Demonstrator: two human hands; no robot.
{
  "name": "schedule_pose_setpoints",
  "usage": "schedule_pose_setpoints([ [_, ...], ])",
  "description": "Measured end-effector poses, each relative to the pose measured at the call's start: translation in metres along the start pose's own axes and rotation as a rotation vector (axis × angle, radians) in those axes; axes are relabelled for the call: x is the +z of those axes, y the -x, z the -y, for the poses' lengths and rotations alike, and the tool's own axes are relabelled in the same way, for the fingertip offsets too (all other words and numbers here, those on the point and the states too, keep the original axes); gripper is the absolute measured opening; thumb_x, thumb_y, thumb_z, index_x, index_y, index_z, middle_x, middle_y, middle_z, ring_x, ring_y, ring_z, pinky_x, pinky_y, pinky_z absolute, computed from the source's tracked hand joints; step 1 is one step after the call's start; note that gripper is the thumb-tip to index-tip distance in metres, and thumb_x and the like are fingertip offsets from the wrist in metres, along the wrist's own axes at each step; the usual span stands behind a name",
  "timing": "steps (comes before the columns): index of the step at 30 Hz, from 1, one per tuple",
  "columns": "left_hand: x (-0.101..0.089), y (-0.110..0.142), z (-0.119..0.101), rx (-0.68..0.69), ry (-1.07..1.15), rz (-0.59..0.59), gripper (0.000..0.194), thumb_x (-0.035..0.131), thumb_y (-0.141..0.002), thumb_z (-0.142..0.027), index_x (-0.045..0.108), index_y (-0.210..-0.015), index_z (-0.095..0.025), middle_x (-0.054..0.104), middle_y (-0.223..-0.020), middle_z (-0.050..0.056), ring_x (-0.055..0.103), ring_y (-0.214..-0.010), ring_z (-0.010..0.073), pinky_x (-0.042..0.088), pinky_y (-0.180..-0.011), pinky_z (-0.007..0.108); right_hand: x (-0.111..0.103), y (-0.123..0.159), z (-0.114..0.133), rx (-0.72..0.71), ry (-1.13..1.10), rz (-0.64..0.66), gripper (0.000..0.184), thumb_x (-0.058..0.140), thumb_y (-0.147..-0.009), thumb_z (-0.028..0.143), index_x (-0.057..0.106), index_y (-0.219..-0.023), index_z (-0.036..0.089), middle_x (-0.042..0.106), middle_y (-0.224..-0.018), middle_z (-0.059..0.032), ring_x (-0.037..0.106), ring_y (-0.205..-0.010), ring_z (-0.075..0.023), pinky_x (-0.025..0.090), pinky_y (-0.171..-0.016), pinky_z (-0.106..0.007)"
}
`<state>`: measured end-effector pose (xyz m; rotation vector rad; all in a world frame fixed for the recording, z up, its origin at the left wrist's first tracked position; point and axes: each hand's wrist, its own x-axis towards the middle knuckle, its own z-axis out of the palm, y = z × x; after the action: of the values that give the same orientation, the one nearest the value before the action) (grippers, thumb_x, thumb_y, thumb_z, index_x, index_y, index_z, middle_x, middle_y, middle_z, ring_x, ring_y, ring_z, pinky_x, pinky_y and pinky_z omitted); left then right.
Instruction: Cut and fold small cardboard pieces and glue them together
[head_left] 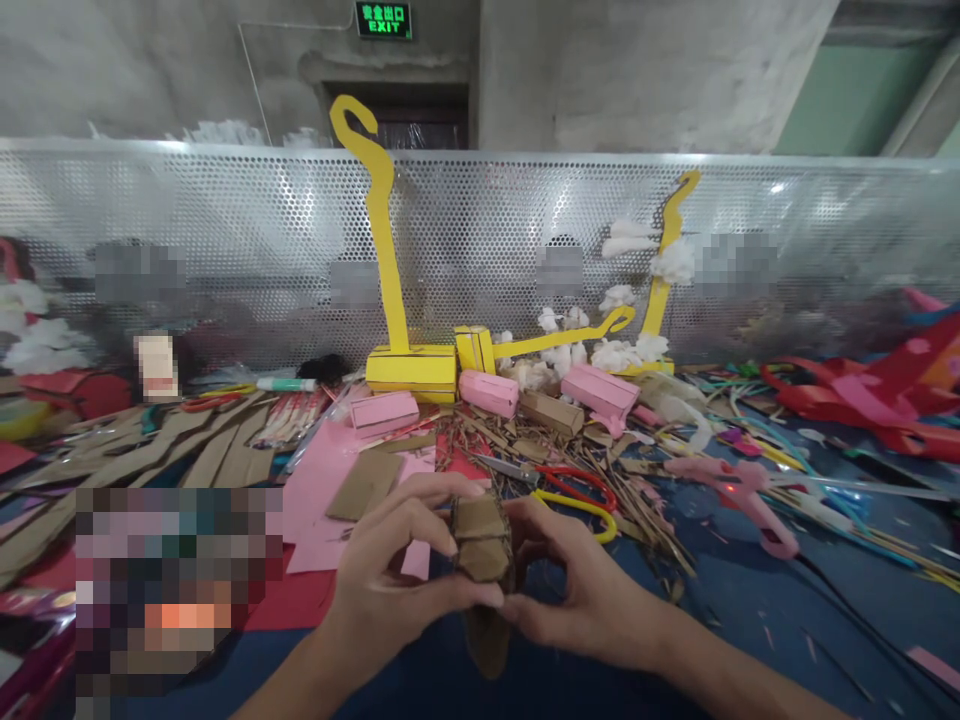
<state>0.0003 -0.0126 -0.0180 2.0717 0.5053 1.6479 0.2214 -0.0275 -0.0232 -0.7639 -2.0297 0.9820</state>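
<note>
Blue tabletop [735, 595] beneath part-hidden cardboard [482, 545]

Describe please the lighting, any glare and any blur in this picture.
Head view: pale glare spots on the perforated silver metal panel; head view: the green rectangular exit sign glows against dim grey concrete; head view: the brown cardboard piece looks slightly soft, while coarse pixel blocks hide part of the lower left.

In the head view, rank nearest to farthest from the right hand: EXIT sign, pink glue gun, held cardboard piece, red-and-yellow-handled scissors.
1. Held cardboard piece, between the right hand and left hand.
2. Red-and-yellow-handled scissors, just beyond the right hand.
3. Pink glue gun, off to the right.
4. EXIT sign, high in the background.
</note>
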Motion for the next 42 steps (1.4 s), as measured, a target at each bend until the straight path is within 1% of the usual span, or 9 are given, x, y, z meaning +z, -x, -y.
schedule_pose_setpoints([
  [4,-0.001,-0.004,-0.003,-0.021,-0.027,0.068,0.030,0.086,-0.073,-0.021,0.057,-0.078,-0.021,0.069,-0.114,0.008,0.068,-0.105,0.0222,0.056,-0.090,0.033,0.001,0.001,-0.003,-0.012,0.015,-0.046,0.043,0.067,-0.084,0.023,0.051,-0.123,0.022,0.065,-0.102,-0.0039,0.065,-0.095,-0.0195,0.057,-0.080,-0.031],
  [11,-0.003,-0.006,0.002,-0.039,0.040,0.159,0.026,0.060,-0.095,-0.015,0.064,-0.117,-0.026,0.066,-0.126,0.010,0.063,-0.119,0.0224,0.053,-0.101,0.038,0.000,0.004,-0.011,-0.019,0.008,-0.119,0.044,0.066,-0.084,0.026,0.052,-0.126,0.024,0.065,-0.098,-0.0031,0.065,-0.091,-0.0187,0.057,-0.077,-0.028],
  [16,-0.006,-0.010,0.001,0.000,-0.083,0.164,0.029,0.050,-0.097,-0.008,0.069,-0.111,-0.025,0.069,-0.123,0.008,0.064,-0.116,0.0210,0.053,-0.100,0.037,0.000,0.006,-0.014,0.028,-0.025,-0.129,0.039,0.066,-0.082,0.029,0.056,-0.120,0.024,0.065,-0.099,-0.0042,0.064,-0.087,-0.0186,0.056,-0.076,-0.030],
  [22,-0.007,-0.012,0.004,0.049,-0.205,0.094,0.021,0.059,-0.092,-0.006,0.069,-0.100,-0.023,0.071,-0.107,0.006,0.067,-0.104,0.0190,0.053,-0.093,0.033,-0.001,0.009,-0.019,0.148,-0.218,-0.028,0.033,0.067,-0.087,0.045,0.061,-0.112,0.025,0.064,-0.098,-0.0042,0.062,-0.093,-0.0212,0.054,-0.082,-0.033],
  [27,-0.002,-0.011,0.002,-0.141,-0.237,0.036,0.013,0.052,-0.098,-0.016,0.062,-0.092,-0.022,0.068,-0.105,0.005,0.063,-0.106,0.0191,0.049,-0.094,0.033,-0.003,0.005,-0.016,0.269,-0.365,-0.019,0.045,0.071,-0.082,0.058,0.065,-0.110,0.024,0.065,-0.103,-0.0059,0.059,-0.097,-0.0239,0.050,-0.086,-0.034],
  [32,-0.003,-0.012,0.007,-0.364,-0.050,-0.107,0.025,0.036,-0.105,-0.030,0.060,-0.102,-0.023,0.064,-0.109,0.007,0.061,-0.107,0.0214,0.053,-0.087,0.036,-0.004,-0.001,-0.016,0.280,-0.449,-0.036,0.047,0.074,-0.077,0.061,0.066,-0.103,0.022,0.064,-0.099,-0.0053,0.058,-0.096,-0.0250,0.047,-0.091,-0.038],
  [35,-0.007,-0.013,0.009,-0.283,-0.156,-0.068,0.023,0.043,-0.103,-0.027,0.063,-0.093,-0.023,0.063,-0.107,0.007,0.060,-0.110,0.0229,0.051,-0.089,0.038,-0.003,-0.004,-0.019,0.280,-0.467,-0.084,0.044,0.075,-0.079,0.056,0.064,-0.103,0.021,0.063,-0.099,-0.0044,0.059,-0.096,-0.0240,0.045,-0.095,-0.039],
  [38,-0.005,-0.010,0.009,-0.063,-0.386,-0.007,0.009,0.063,-0.092,-0.017,0.067,-0.088,-0.024,0.062,-0.108,0.005,0.059,-0.110,0.0232,0.049,-0.095,0.040,-0.001,-0.005,-0.020,0.270,-0.433,-0.101,0.037,0.073,-0.085,0.049,0.062,-0.105,0.020,0.063,-0.102,-0.0045,0.060,-0.097,-0.0229,0.047,-0.092,-0.038],
  [42,0.003,-0.006,0.007,0.111,-0.504,-0.036,0.025,0.070,-0.085,-0.007,0.074,-0.098,-0.028,0.060,-0.113,0.006,0.058,-0.114,0.0250,0.052,-0.096,0.045,0.003,-0.005,-0.019,0.290,-0.367,-0.148,0.034,0.070,-0.088,0.044,0.058,-0.109,0.021,0.064,-0.104,-0.0048,0.062,-0.094,-0.0220,0.051,-0.083,-0.035],
])
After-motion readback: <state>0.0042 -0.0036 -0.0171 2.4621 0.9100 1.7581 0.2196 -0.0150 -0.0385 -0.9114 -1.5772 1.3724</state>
